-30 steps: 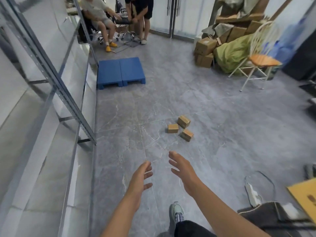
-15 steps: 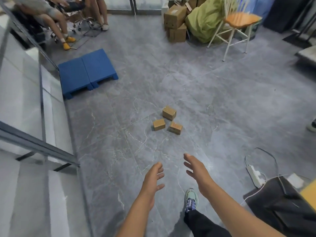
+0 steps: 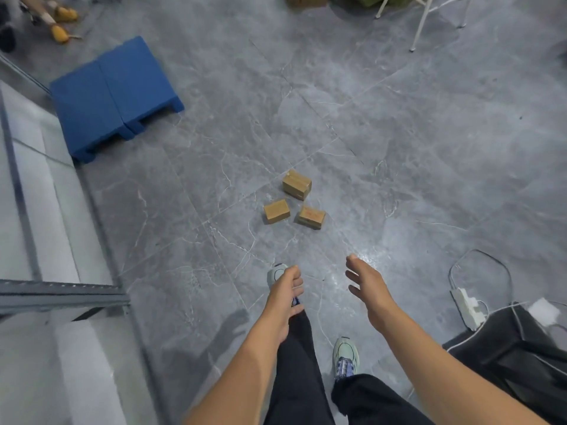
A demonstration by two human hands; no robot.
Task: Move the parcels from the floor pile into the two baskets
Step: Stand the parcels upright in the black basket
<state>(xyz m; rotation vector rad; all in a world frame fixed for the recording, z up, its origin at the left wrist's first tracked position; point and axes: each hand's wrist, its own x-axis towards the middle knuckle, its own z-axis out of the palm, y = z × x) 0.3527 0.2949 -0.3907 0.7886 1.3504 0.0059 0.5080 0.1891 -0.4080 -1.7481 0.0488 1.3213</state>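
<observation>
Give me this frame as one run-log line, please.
stage: pre-pick | parcels: three on floor, untouched | left hand: empty, loosely curled | right hand: empty, fingers extended | baskets: none in view

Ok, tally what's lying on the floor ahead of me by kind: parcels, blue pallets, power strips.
Cardboard parcels: 3
Blue plastic pallets: 2
White power strip: 1
Total: 6

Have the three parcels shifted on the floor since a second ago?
No. The parcels keep the same triangle beside the same floor seam; only the camera has come nearer.
</observation>
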